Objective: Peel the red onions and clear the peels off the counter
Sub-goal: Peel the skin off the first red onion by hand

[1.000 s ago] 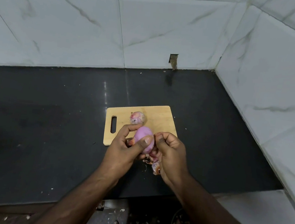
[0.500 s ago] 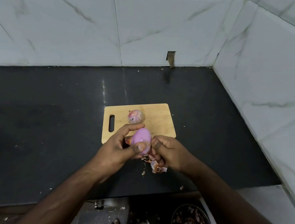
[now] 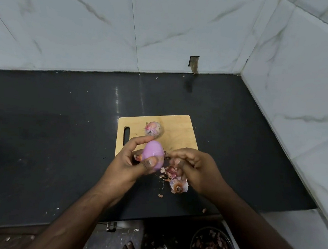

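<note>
The right hand (image 3: pixel 197 167) is blurred, its fingers curled inward toward the peeled onion (image 3: pixel 153 155), and whether they pinch a scrap of skin cannot be told. The onion's lower end is hidden behind the left thumb, and a flap of loose peel shows only partly between the left palm and the bulb. The left hand (image 3: pixel 130 163) grips the peeled onion — fingers over its far end, thumb pressed on its near end — so the smooth purple bulb stands with its long axis running away from the person, tilted slightly left. It is held above the near edge of the wooden cutting board (image 3: pixel 178 129), just left of the right fingertips. A second, unpeeled onion (image 3: pixel 153 129) lies on the board just beyond the held one. Torn peels (image 3: pixel 176 182) lie on the black tabletop (image 3: pixel 59 135) under and beside the right hand. At the lower right, a bowl of peels (image 3: pixel 213 247) is cut off by the frame edge.
</note>
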